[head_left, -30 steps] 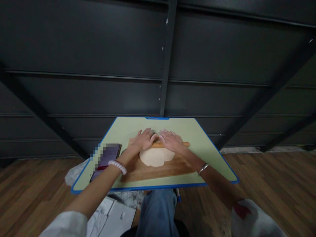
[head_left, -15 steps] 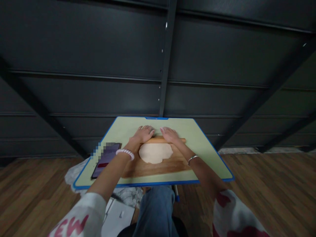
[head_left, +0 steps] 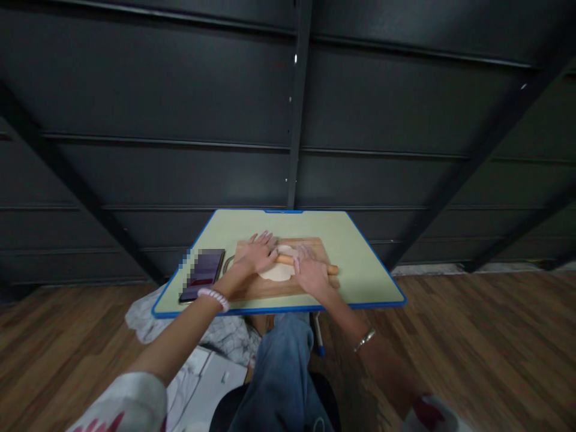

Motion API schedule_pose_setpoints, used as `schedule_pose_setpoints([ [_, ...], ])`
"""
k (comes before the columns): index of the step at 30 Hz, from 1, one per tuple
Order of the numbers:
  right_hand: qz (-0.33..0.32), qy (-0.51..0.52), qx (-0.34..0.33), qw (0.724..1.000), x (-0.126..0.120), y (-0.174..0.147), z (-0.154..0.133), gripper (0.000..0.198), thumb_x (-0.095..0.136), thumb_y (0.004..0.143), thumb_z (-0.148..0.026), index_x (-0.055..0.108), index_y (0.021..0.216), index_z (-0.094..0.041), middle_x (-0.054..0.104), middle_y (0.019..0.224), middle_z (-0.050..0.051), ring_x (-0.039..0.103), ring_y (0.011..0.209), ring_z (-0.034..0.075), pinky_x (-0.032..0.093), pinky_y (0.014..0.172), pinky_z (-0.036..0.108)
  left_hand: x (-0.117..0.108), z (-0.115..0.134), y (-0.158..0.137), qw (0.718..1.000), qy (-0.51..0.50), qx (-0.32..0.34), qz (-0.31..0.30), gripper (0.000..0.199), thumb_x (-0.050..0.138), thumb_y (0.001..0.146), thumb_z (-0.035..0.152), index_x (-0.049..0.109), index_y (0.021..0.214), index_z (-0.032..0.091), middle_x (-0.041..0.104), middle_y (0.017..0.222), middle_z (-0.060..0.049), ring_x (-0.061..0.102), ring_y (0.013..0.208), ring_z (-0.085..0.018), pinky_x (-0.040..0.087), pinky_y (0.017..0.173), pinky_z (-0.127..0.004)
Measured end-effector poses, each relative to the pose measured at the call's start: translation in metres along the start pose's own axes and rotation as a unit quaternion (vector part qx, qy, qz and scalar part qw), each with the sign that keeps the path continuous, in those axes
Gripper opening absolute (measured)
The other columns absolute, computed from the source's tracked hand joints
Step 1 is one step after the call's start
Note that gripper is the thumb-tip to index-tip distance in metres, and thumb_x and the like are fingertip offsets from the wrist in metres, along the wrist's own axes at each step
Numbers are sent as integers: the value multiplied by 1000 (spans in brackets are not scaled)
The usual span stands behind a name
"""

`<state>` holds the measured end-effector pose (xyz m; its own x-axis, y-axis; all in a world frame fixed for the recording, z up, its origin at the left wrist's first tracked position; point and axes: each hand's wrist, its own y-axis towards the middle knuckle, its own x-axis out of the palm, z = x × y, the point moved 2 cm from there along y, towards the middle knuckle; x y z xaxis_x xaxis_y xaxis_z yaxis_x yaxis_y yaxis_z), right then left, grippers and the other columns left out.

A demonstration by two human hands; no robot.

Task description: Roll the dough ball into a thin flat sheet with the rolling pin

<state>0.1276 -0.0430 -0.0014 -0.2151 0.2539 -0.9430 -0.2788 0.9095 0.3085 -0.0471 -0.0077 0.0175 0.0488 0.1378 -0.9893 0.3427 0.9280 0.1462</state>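
A wooden rolling pin [head_left: 285, 259] lies across a flat, whitish sheet of dough [head_left: 278, 275]. Under the dough is a wooden cutting board [head_left: 258, 291] with a curved handle at its left end. My left hand [head_left: 260, 252] rests palm down over the pin's left part, fingers spread and stretched forward. Over the right part lies my right hand [head_left: 310, 268], also palm down with its fingers extended. The pin's right end sticks out past that hand. Both hands hide parts of the pin and the dough.
The board sits on a small pale-green table [head_left: 360, 264] with a blue rim. A phone [head_left: 206, 275] lies left of the board. Behind stands a dark panelled wall [head_left: 216, 174]. White cloth [head_left: 234, 339] and a white box [head_left: 213, 384] are below, beside my denim-clad leg [head_left: 285, 372].
The rolling pin has come from the dough's far edge toward me, onto the middle of the dough. Both hands moved with it. The view has shifted slightly, too.
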Motion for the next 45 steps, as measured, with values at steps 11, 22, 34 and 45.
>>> schedule_pose_setpoints([
  [11, 64, 45, -61, 995, -1, -45, -17, 51, 33, 93, -27, 36, 138, -5, 36, 144, 15, 26, 135, 23, 24, 110, 41, 5, 39, -18, 998, -5, 22, 61, 50, 27, 91, 37, 41, 133, 15, 37, 144, -13, 40, 127, -26, 30, 104, -42],
  [22, 19, 43, -73, 996, 0, -7, 14, 52, 33, 90, -25, 35, 139, -6, 37, 144, 14, 28, 134, 22, 21, 112, 40, 10, 52, 42, 998, -11, 5, 55, 41, 22, 92, 34, 54, 113, 17, 58, 123, -10, 49, 117, -23, 37, 97, -41],
  [34, -65, 77, -17, 995, 5, 53, 55, 39, 22, 98, -31, 48, 122, -16, 58, 120, 11, 51, 114, 21, 35, 98, 34, 15, 49, 116, 999, -31, -1, -24, 48, 13, 94, 38, 55, 103, 16, 68, 94, -11, 63, 92, -24, 43, 83, -38],
  [45, -100, 23, 15, 995, 19, 80, 78, 45, 20, 99, -39, 50, 120, -13, 55, 125, 14, 46, 120, 21, 34, 99, 35, 25, 49, 133, 994, -63, -33, -82, 49, 25, 90, 40, 45, 127, 13, 43, 139, -15, 38, 129, -25, 30, 103, -45],
])
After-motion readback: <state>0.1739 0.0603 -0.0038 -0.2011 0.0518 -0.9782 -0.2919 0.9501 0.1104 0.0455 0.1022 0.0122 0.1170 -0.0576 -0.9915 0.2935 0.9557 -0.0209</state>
